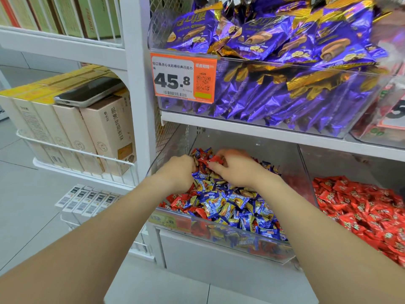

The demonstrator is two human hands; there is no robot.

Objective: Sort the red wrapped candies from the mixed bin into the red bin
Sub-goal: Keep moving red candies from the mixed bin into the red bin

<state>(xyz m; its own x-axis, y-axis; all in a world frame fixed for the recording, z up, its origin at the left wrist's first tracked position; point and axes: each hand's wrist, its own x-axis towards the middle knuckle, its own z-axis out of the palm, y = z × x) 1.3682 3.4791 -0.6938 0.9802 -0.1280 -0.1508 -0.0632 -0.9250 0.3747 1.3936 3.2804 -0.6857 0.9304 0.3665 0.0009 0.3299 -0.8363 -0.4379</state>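
1. Your left hand curls into the far left of the mixed bin; I cannot tell whether it holds anything.
2. Just beside it, your right hand pinches a red wrapped candy.
3. The red bin stands right.

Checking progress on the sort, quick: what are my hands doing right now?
Left hand: fingers curled down into the mixed bin, grip cannot be told.
Right hand: pinching a red wrapped candy.
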